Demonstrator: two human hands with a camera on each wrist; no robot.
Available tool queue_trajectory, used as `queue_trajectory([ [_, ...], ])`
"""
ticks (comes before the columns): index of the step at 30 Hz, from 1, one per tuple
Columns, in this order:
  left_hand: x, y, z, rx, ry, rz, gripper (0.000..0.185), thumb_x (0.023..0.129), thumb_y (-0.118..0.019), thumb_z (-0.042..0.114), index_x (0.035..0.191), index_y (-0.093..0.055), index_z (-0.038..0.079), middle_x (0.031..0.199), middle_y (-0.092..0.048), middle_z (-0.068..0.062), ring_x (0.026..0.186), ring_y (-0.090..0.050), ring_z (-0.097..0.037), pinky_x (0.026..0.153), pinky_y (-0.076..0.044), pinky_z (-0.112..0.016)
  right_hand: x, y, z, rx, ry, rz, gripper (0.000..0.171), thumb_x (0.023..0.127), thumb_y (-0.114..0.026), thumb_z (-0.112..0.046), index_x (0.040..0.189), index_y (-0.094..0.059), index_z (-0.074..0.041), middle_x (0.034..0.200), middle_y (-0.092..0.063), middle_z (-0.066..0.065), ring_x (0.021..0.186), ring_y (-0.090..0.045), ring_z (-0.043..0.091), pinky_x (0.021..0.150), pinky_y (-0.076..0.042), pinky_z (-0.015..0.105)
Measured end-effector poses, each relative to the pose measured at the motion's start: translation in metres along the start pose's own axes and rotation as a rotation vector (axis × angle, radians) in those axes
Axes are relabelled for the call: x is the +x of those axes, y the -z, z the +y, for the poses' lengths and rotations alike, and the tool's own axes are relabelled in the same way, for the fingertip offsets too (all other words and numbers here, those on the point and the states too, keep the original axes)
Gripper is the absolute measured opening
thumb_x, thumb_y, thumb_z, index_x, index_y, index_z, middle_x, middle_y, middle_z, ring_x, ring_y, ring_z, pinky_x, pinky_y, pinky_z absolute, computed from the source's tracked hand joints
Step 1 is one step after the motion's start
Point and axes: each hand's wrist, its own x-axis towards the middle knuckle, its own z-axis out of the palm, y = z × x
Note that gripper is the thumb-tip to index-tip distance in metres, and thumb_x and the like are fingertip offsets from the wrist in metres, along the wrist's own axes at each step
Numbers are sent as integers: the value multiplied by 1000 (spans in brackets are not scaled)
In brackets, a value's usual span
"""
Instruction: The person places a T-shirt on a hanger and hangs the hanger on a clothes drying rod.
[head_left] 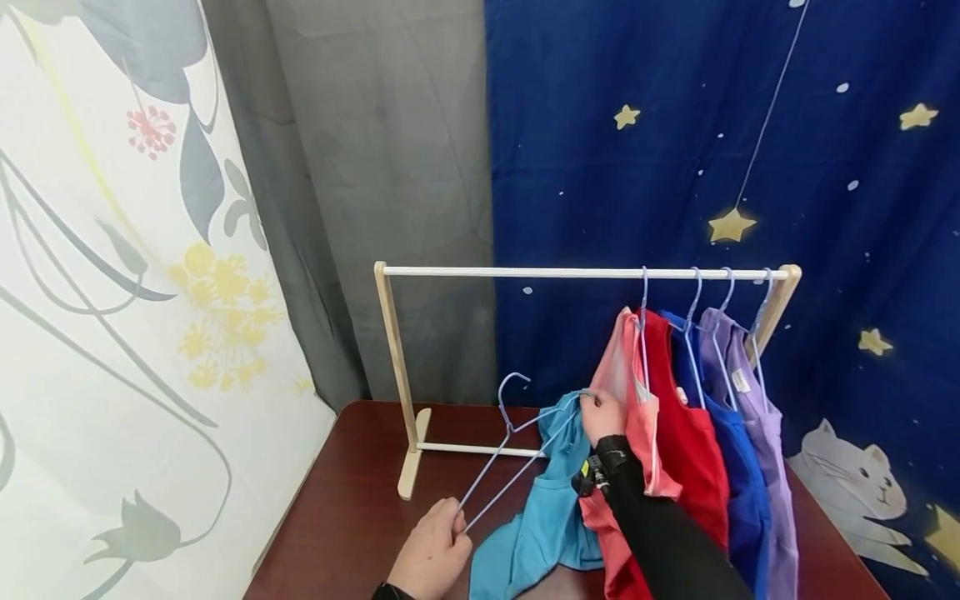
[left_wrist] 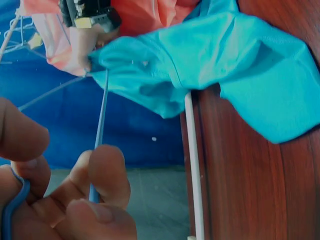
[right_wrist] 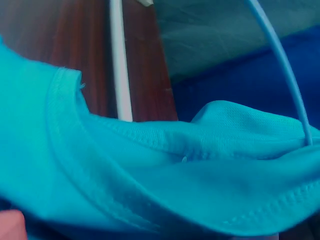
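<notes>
My left hand [head_left: 433, 550] grips one end of a light-blue wire hanger [head_left: 510, 427], whose hook points up. In the left wrist view the fingers [left_wrist: 107, 172] pinch the hanger's wire. The hanger's other end goes into a shoulder of a teal tank top [head_left: 551, 500]. My right hand [head_left: 602, 417] pinches the top at that shoulder; its fingertips are partly hidden. The rest of the teal top droops onto the table. Teal fabric [right_wrist: 125, 175] fills much of the right wrist view, with the hanger wire [right_wrist: 282, 65] entering it at right.
A clothes rack [head_left: 510, 272] with a white bar and wooden legs stands on the dark red-brown table [head_left: 352, 492]. On its right side hang a coral top [head_left: 615, 358], a red top [head_left: 693, 458], a blue top [head_left: 742, 492] and a purple top [head_left: 776, 467]. Curtains [head_left: 390, 167] are behind.
</notes>
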Motion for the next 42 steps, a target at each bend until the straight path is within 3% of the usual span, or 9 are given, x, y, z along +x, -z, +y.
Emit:
queue_trajectory([
  [8,10,-8,11,34,51,-6,16,84,-56,8,81,-42,15,78,-39,0,61,-38,-14,56,-32,-30,-1,-5,-2,-124,72,-202,59,94,-45,-5,152,-40,1,79,-57,24,84,-58,40,89,-45,48],
  [12,17,-9,14,11,77,-32,13,87,-55,9,83,-43,13,79,-40,-2,62,-39,-16,57,-33,-32,-1,0,-2,-169,79,-300,59,96,-40,-6,155,-37,-2,139,-55,27,129,-51,40,110,-35,53],
  [15,21,-11,15,13,94,-23,12,89,-54,10,83,-44,12,80,-41,-2,63,-41,-16,58,-34,-32,0,3,-2,-187,100,-310,55,98,-38,-6,153,-40,-3,149,-45,24,136,-45,40,110,-35,54],
  [19,26,-14,17,-4,116,-5,15,93,-56,13,84,-44,12,81,-42,-2,63,-43,-16,58,-35,-32,2,0,-1,-190,213,-158,46,96,-45,-2,141,-56,1,125,-60,34,113,-59,46,95,-45,54],
  [25,26,-19,20,-44,131,-6,21,96,-61,15,84,-44,12,77,-41,-2,64,-42,-17,58,-35,-32,1,-8,6,-170,437,105,40,86,-57,5,124,-70,0,101,-54,29,93,-49,45,86,-37,52],
  [29,24,-21,22,-61,128,-12,23,96,-62,16,83,-44,12,75,-39,-2,62,-41,-17,57,-34,-32,0,-8,9,-219,473,42,45,86,-56,5,130,-66,3,106,-62,27,99,-56,45,91,-42,50],
  [31,23,-22,22,-64,129,-15,23,97,-62,16,83,-44,12,75,-39,-2,61,-41,-17,56,-34,-32,-3,-6,7,-230,423,-45,53,86,-53,5,138,-59,1,119,-64,29,82,-61,41,78,-49,48],
  [36,25,-24,24,-62,126,-19,22,98,-61,16,84,-44,12,75,-40,-3,60,-41,-17,56,-34,-33,-8,-3,-2,-286,266,-189,60,88,-50,0,148,-51,-7,101,-67,30,51,-51,33,56,-45,43],
  [42,25,-28,26,-48,123,-14,23,97,-62,16,83,-44,12,75,-41,-2,60,-41,-16,55,-34,-33,-15,-2,-3,-286,317,-162,36,100,-50,-6,132,-64,1,124,-66,23,115,-62,41,98,-47,53],
])
